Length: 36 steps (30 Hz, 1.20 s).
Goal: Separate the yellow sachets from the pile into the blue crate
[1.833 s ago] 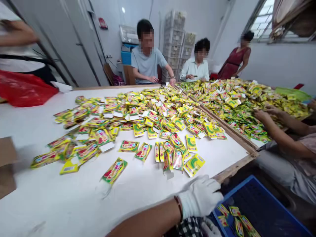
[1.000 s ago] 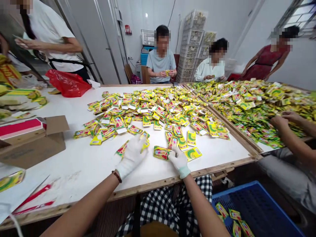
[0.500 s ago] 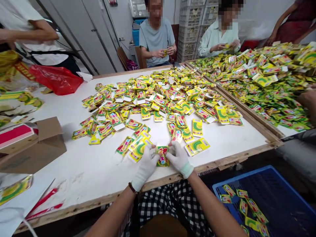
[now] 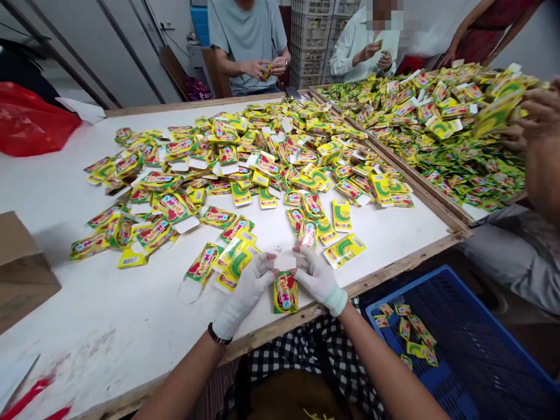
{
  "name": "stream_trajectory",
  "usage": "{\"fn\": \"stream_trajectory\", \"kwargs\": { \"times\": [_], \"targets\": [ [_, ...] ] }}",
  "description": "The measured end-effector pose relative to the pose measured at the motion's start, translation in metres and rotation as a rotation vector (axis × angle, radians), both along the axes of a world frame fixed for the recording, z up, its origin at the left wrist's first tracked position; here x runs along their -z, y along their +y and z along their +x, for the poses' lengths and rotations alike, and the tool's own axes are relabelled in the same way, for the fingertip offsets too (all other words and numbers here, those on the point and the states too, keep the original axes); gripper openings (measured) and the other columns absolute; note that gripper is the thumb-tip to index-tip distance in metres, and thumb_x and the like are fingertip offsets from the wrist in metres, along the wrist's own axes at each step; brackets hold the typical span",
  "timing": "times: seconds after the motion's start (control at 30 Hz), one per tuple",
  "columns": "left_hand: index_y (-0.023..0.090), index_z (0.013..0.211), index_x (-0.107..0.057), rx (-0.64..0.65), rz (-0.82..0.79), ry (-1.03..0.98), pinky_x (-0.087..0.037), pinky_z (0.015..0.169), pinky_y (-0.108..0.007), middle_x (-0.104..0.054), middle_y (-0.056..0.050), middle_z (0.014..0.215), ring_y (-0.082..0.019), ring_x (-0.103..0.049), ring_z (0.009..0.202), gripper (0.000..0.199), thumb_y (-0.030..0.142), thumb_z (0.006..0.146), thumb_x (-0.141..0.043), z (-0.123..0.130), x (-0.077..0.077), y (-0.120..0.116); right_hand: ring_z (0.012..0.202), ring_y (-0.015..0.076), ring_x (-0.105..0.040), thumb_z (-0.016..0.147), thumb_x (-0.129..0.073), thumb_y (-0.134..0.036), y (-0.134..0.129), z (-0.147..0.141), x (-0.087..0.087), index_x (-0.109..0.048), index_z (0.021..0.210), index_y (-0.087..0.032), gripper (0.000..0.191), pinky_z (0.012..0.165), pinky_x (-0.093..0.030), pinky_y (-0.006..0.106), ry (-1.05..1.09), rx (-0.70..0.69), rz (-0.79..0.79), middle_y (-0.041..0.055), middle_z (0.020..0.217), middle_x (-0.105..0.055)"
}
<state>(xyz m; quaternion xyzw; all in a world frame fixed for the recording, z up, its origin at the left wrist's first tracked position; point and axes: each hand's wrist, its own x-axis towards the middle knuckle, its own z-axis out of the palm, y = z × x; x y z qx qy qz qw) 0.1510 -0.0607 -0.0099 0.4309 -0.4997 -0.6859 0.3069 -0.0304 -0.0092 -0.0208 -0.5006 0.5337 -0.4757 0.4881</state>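
Both of my hands wear white gloves. My left hand (image 4: 245, 291) and my right hand (image 4: 317, 279) pinch the top of one yellow-green packet (image 4: 285, 291) between them, just above the white table's (image 4: 109, 326) near edge. The packet hangs upright with its printed face toward me. More flat packets (image 4: 231, 259) lie beside my left hand. A large spread of the same packets (image 4: 245, 166) covers the middle and far part of the table.
A blue crate (image 4: 464, 350) with several packets stands low at my right. A second table (image 4: 437, 128) heaped with packets adjoins on the right, where another person's arm (image 4: 540, 151) works. Two people sit at the far end. A cardboard box (image 4: 20, 268) and red bag (image 4: 30, 125) lie left.
My hands came back from the crate to the table, took one packet from the near pile and drew it to the table's edge, turning it upright.
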Motion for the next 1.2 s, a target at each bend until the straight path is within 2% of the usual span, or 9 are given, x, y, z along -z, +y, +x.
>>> {"fn": "stream_trajectory", "kwargs": {
  "times": [0.1, 0.17, 0.27, 0.4, 0.6, 0.77, 0.93, 1.1, 1.2],
  "targets": [
    [0.021, 0.117, -0.052, -0.037, -0.030, 0.017, -0.051, 0.078, -0.029, -0.064, 0.001, 0.086, -0.015, -0.061, 0.083, 0.043, 0.022, 0.076, -0.064, -0.001, -0.002, 0.005, 0.092, 0.0184, -0.066, 0.084, -0.055, -0.029, 0.001, 0.001, -0.001, -0.057, 0.118, -0.021, 0.034, 0.083, -0.054, 0.032, 0.080, -0.023, 0.001, 0.0041, 0.102, -0.070],
    [0.017, 0.097, -0.063, -0.033, -0.137, -0.086, -0.050, 0.081, -0.030, -0.066, -0.003, 0.088, -0.017, -0.061, 0.085, 0.020, 0.027, 0.080, -0.061, 0.000, -0.005, 0.009, 0.091, 0.0185, -0.066, 0.086, -0.055, -0.031, 0.001, 0.001, -0.005, -0.067, 0.102, -0.021, 0.023, 0.083, -0.053, 0.031, 0.209, -0.029, -0.017, 0.0035, 0.100, -0.072],
    [0.015, 0.080, -0.066, -0.019, -0.239, -0.212, -0.049, 0.075, -0.030, -0.066, -0.004, 0.081, -0.018, -0.059, 0.079, 0.023, 0.036, 0.084, -0.056, 0.001, -0.013, 0.012, 0.087, 0.0181, -0.066, 0.088, -0.052, -0.038, 0.000, 0.002, -0.014, -0.071, 0.095, -0.021, 0.026, 0.078, -0.052, 0.029, 0.213, -0.037, 0.008, 0.0030, 0.093, -0.072],
    [0.015, 0.080, -0.067, 0.001, -0.181, -0.196, -0.047, 0.071, -0.027, -0.066, -0.003, 0.079, -0.016, -0.058, 0.076, 0.021, 0.034, 0.081, -0.059, 0.001, -0.021, 0.007, 0.075, 0.0159, -0.063, 0.084, -0.057, -0.039, -0.007, 0.005, -0.017, -0.070, 0.088, -0.017, 0.026, 0.066, -0.051, 0.026, 0.126, -0.043, 0.054, 0.0029, 0.082, -0.070],
    [0.014, 0.080, -0.067, 0.000, -0.142, -0.116, -0.048, 0.072, -0.026, -0.068, -0.003, 0.080, -0.015, -0.059, 0.075, 0.019, 0.032, 0.081, -0.060, 0.009, -0.019, 0.009, 0.077, 0.0156, -0.063, 0.081, -0.059, -0.031, -0.007, -0.001, -0.021, -0.068, 0.086, -0.016, 0.017, 0.072, -0.053, 0.028, 0.094, -0.113, -0.006, 0.0030, 0.083, -0.069],
    [0.018, 0.096, -0.069, 0.061, -0.462, -0.227, -0.051, 0.084, -0.030, -0.071, -0.004, 0.098, -0.018, -0.063, 0.091, 0.019, 0.028, 0.086, -0.057, 0.028, -0.011, 0.029, 0.099, 0.0189, -0.064, 0.086, -0.054, -0.027, 0.006, -0.001, -0.020, -0.068, 0.097, -0.018, 0.020, 0.091, -0.051, 0.034, 0.242, -0.258, -0.132, 0.0062, 0.105, -0.069],
    [0.018, 0.106, -0.065, 0.085, -0.728, -0.292, -0.051, 0.091, -0.030, -0.068, -0.006, 0.107, -0.018, -0.063, 0.100, 0.021, 0.026, 0.088, -0.056, 0.037, -0.011, 0.030, 0.090, 0.0185, -0.064, 0.085, -0.058, -0.030, 0.010, 0.015, -0.008, -0.063, 0.104, -0.018, 0.023, 0.083, -0.054, 0.034, 0.277, -0.123, -0.078, 0.0064, 0.100, -0.068],
    [0.015, 0.118, -0.057, -0.159, -0.947, -0.835, -0.043, 0.100, -0.042, -0.060, -0.014, 0.119, -0.027, -0.054, 0.113, 0.042, 0.040, 0.084, -0.060, 0.053, -0.039, -0.001, 0.102, 0.0220, -0.063, 0.088, -0.053, -0.041, 0.056, -0.076, -0.058, -0.060, 0.110, -0.024, 0.029, 0.093, -0.051, 0.039, 0.569, 0.199, -0.031, 0.0069, 0.111, -0.066],
    [0.014, 0.123, -0.053, -0.051, -0.878, -1.167, -0.044, 0.090, -0.051, -0.061, -0.017, 0.113, -0.036, -0.055, 0.105, 0.061, 0.051, 0.076, -0.065, 0.063, -0.049, -0.010, 0.089, 0.0258, -0.067, 0.082, -0.058, -0.049, 0.094, -0.148, -0.104, -0.069, 0.096, -0.027, 0.028, 0.082, -0.054, 0.043, 1.090, -0.047, 0.168, 0.0052, 0.099, -0.069]
  ]
}}
